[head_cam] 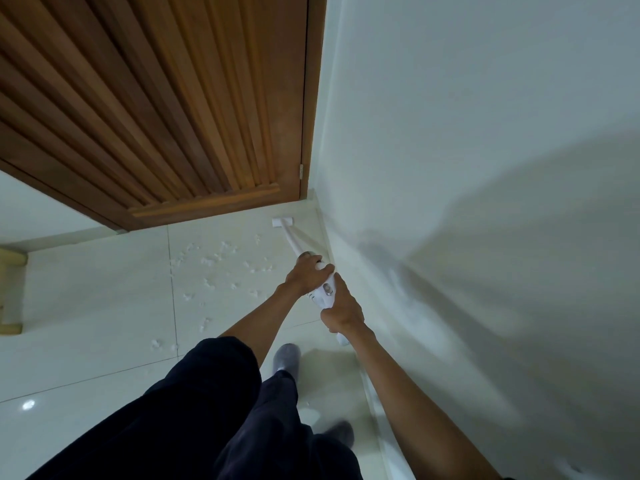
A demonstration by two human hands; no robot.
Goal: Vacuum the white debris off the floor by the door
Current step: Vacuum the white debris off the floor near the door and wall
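Observation:
A white stick vacuum [325, 292] slants down to the pale tiled floor, its small white head [282, 222] resting in the corner by the wooden door [166, 109] and the wall. My left hand [306, 273] grips the upper tube. My right hand [343, 311] grips the handle just behind it. Several bits of white debris [221, 261] lie scattered on the tiles to the left of the vacuum head, apart from it. More bits [157, 344] lie nearer my legs.
A white wall [485, 168] runs close along the right with a skirting board [377, 403]. My dark trousers and grey-socked foot [286, 358] fill the lower middle. A pale wooden furniture piece [12, 292] stands at the left edge. Open tiles [86, 306] lie to the left.

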